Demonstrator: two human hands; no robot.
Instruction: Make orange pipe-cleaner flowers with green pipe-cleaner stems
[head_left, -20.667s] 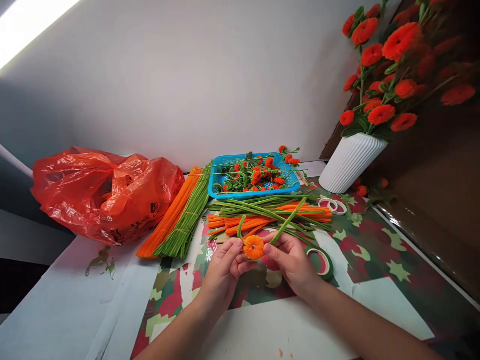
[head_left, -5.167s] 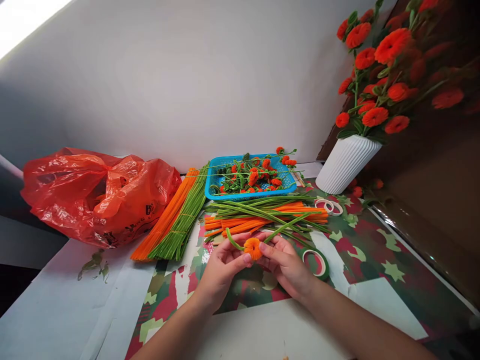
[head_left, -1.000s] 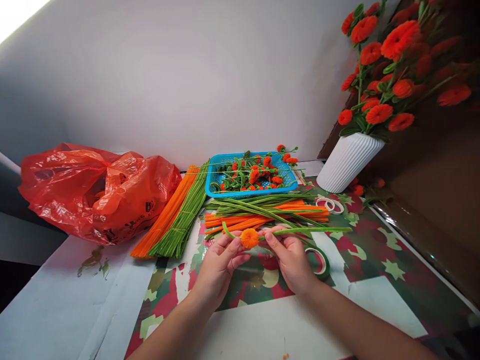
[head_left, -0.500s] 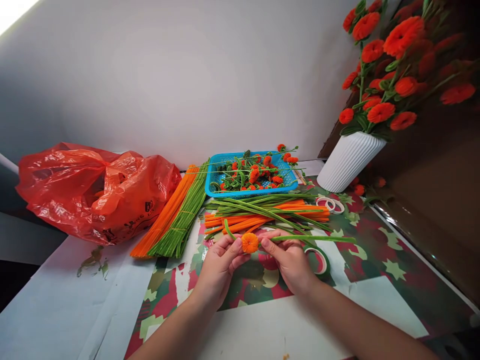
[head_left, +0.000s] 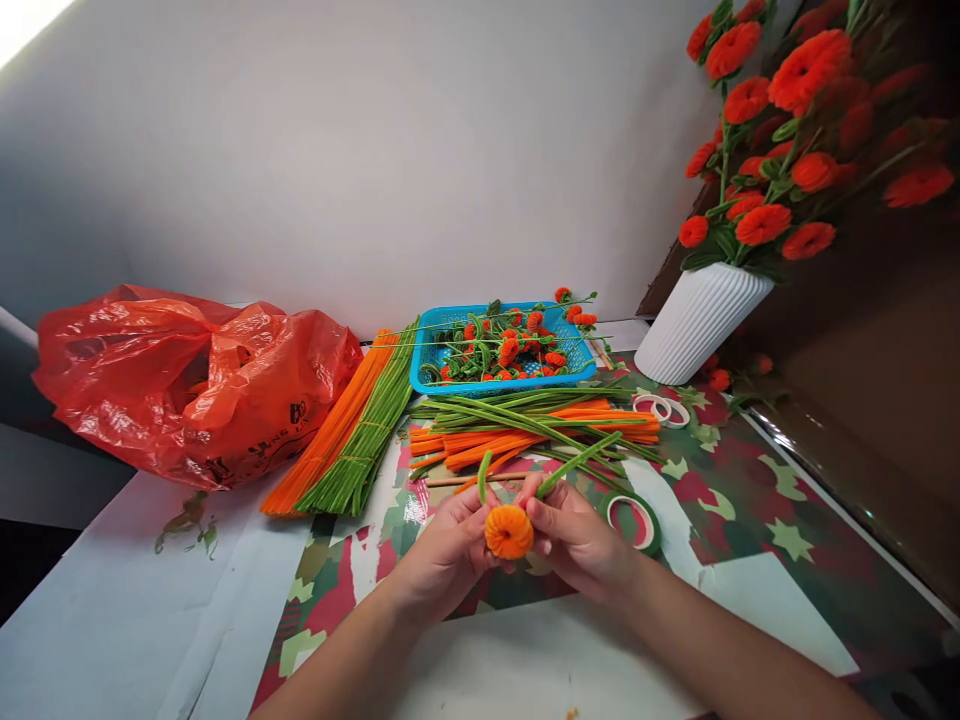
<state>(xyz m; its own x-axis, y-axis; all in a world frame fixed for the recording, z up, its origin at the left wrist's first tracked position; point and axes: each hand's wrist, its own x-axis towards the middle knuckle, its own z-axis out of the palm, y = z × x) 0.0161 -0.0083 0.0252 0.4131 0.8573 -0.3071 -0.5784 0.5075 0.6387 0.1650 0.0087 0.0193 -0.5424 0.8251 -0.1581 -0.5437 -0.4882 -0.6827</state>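
Between my two hands is an orange pipe-cleaner flower (head_left: 509, 532), its round face turned toward me. My left hand (head_left: 454, 550) is closed on the flower's left side, and a short green end pokes up above those fingers. On the other side, my right hand (head_left: 574, 530) pinches a green pipe cleaner (head_left: 581, 465) close behind the flower. Its free length slants up and to the right. Fingers hide where the green stem meets the flower. Just right of my right hand lies a roll of green tape (head_left: 652, 535).
Loose green and orange pipe cleaners (head_left: 525, 435) lie beyond my hands, before a blue basket (head_left: 416, 370) of small flowers. Bundled pipe cleaners (head_left: 349, 430) and a red plastic bag (head_left: 202, 390) sit left. White tape rolls (head_left: 679, 415) and a white vase (head_left: 697, 320) of orange-red flowers stand right.
The flower and both hands have come lower and nearer to me. The green pipe cleaner's right length has swung from nearly level to slanting upward.
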